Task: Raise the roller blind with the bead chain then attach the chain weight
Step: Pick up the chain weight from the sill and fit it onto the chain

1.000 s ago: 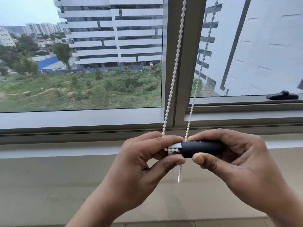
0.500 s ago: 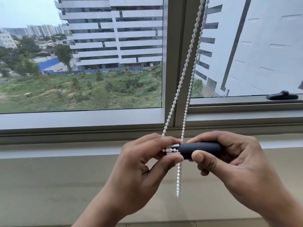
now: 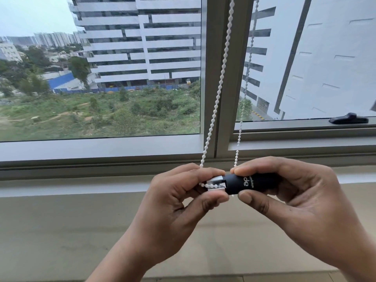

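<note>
A white bead chain (image 3: 220, 82) hangs in two strands from above the frame down to my hands in front of the window. The black cylindrical chain weight (image 3: 244, 183) lies sideways between my hands, its silver slotted end pointing left with a few beads lying across the slot. My left hand (image 3: 181, 204) pinches that silver end and the chain between thumb and fingers. My right hand (image 3: 295, 196) grips the black body with thumb below and fingers above. The roller blind itself is out of the frame.
The grey window frame's centre post (image 3: 225, 119) stands just behind the chain. A black window handle (image 3: 349, 120) lies on the right sash rail. Below the window runs a pale sill (image 3: 81, 188) and a beige wall.
The loose chain end that dangled below my hands is no longer visible. The two strands have spread apart again. The weight has stayed between my hands.
</note>
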Demonstrator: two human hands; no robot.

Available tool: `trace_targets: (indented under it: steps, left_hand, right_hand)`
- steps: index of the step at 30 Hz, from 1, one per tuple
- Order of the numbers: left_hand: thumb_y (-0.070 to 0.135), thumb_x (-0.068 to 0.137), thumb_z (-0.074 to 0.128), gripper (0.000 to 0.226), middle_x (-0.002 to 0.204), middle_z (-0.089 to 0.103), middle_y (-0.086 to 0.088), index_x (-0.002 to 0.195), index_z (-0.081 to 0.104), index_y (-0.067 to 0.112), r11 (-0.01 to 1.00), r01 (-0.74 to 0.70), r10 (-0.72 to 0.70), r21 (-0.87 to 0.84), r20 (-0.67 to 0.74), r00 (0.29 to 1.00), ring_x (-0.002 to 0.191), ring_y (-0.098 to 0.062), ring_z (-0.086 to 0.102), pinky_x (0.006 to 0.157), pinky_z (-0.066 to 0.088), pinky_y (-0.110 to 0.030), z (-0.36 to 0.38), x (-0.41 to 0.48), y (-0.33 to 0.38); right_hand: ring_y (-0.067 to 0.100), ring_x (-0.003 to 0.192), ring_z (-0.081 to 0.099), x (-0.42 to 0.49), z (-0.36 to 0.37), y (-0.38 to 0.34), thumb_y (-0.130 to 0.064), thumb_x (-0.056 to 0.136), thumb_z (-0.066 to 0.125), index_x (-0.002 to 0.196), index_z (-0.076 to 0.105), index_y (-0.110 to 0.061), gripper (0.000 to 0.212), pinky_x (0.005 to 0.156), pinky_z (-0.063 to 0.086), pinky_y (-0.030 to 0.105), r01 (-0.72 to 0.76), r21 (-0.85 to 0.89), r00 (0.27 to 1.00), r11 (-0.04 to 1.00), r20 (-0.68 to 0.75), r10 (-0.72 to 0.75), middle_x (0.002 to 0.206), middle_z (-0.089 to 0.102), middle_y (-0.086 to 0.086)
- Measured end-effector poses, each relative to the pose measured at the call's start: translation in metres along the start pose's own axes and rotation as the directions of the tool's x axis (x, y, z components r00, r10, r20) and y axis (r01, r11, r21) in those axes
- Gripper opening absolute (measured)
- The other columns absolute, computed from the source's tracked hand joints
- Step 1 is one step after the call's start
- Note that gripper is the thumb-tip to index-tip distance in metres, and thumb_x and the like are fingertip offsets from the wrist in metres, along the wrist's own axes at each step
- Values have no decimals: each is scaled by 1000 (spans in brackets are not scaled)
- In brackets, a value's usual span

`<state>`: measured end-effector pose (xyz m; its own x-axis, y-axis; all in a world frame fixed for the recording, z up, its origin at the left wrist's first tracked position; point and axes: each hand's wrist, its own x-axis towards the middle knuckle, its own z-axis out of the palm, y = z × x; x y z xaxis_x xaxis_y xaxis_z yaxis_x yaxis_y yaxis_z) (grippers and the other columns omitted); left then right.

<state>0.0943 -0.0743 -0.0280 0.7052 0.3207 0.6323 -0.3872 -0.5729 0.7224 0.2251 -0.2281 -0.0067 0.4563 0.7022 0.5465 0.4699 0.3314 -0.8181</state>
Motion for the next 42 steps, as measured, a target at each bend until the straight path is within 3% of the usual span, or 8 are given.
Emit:
trace_targets:
  steps: [6,14,17,22,27,32,36,42]
  left_hand:
    - [28,86,70,24,82,65,9,108,73,18,999,-2,2,49,7,1000,67,-11,65,65,49,-18,-1,0,3]
    - [24,86,70,23,80,66,9,107,75,18,999,33,-34,22,60,998,68,-10,64,66,48,-15,-3,3,5]
    - [23,85,71,25,80,64,11,108,75,14,997,-19,17,75,30,999,68,-8,62,66,45,-13,-4,4,4]
    - [21,87,71,26,86,69,1,109,74,10,984,-108,110,142,-11,994,74,-14,68,70,47,-15,-3,3,4]
    - [21,88,69,25,88,69,-2,108,73,7,978,-135,141,160,-28,990,78,-16,68,72,48,-19,-3,4,-1]
    - [21,90,70,25,90,68,-2,109,73,7,976,-110,116,186,-24,993,80,-15,68,71,54,-25,-2,7,-9]
    - [23,86,71,31,96,71,3,116,72,12,966,-70,76,249,-14,997,87,-11,69,78,52,-21,0,10,-14]
    - [7,90,65,29,102,74,5,118,70,10,965,-102,121,241,-63,991,94,-5,69,83,51,-18,2,13,-19]
  right_hand:
    - [21,82,75,0,2,-3,-21,66,82,98,74,-19,33,76,57,22,20,-11,1000,1000,-19,-20,91,79,-2]
    - [21,92,73,2,1,4,-12,71,78,96,74,-14,26,81,57,28,152,-114,988,982,8,-152,96,76,-4]
    - [19,87,75,2,2,5,-14,69,79,96,75,-15,27,79,57,25,116,-78,993,990,-2,-117,93,78,-2]
    - [16,81,76,2,5,4,-19,67,80,92,77,-17,26,75,57,19,65,-24,997,998,-33,-66,88,79,-5]
    - [7,69,73,4,8,8,-28,63,80,94,76,-18,32,64,55,15,-40,64,998,997,-44,43,84,80,-3]
    - [19,83,76,5,9,23,-23,68,83,97,75,-17,31,72,59,23,-75,103,996,992,-43,80,89,80,3]
    - [20,88,75,5,7,36,-24,70,84,102,75,-19,34,79,59,26,-70,3,996,998,-47,70,97,78,1]
    - [17,74,64,-3,10,76,-18,69,78,102,73,-36,39,64,50,18,-176,-291,983,940,-13,181,91,62,-7]
